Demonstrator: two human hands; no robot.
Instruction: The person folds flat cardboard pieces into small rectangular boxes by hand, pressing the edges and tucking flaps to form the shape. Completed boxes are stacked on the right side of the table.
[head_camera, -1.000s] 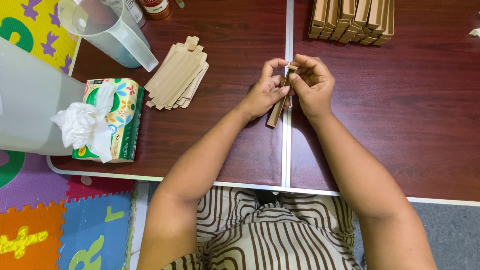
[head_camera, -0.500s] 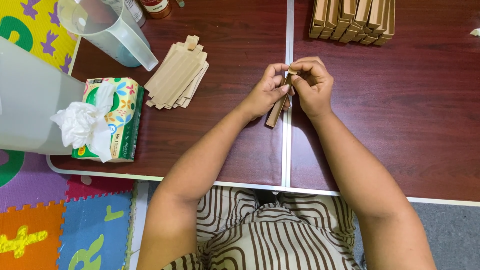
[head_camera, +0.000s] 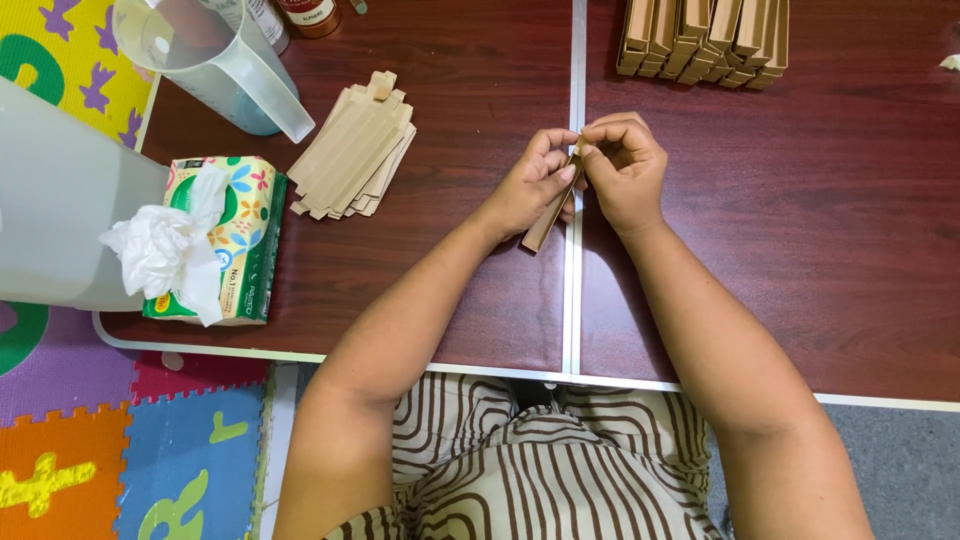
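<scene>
Over the seam of the dark counter (head_camera: 470, 290), the left hand (head_camera: 530, 190) and right hand (head_camera: 625, 170) are meeting, both pinching one narrow brown cardboard strip (head_camera: 545, 222) at its upper end, fingers curled tight. Its lower end is slanting down below the left hand. Well left of that hand a stack of flat cardboard blanks (head_camera: 355, 150) is lying; beyond the right hand, folded cardboard pieces (head_camera: 705, 38) are sitting in a row.
</scene>
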